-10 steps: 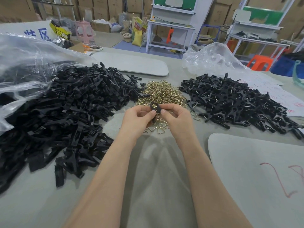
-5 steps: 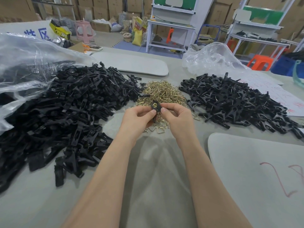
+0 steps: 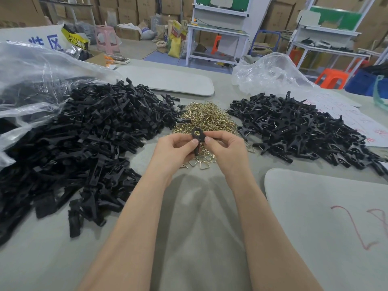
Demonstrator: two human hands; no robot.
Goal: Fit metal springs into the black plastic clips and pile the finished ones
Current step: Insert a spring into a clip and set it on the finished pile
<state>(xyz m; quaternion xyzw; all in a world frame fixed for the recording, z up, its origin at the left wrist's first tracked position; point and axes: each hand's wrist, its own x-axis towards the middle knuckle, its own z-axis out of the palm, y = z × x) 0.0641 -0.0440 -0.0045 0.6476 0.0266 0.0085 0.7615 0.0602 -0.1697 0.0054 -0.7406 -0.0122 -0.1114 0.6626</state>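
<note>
A clear bag (image 3: 31, 80) lay at the far left edge of the table (image 3: 184, 217), partly over a big heap of black clip parts (image 3: 84, 143). That heap spread along the left side, almost down to the near edge. In the middle of the table, a little past the hands, sat a small pile of gold springs (image 3: 205, 120). Some springs lay loose at its near side. The left hand (image 3: 174, 152) and the right hand (image 3: 226, 152) were close together just above those loose springs. Both pinched one black clip (image 3: 197, 137) between thumbs and fingers, with its round end pointing up. Whether a spring was in it could not be told. To the right of the springs lay the pile of done clips (image 3: 304, 129), with thin metal bits showing in them. Behind that pile sat a crumpled clear bag (image 3: 268, 74). A grey pad (image 3: 327, 227) with red marks lay at the near right corner.
</note>
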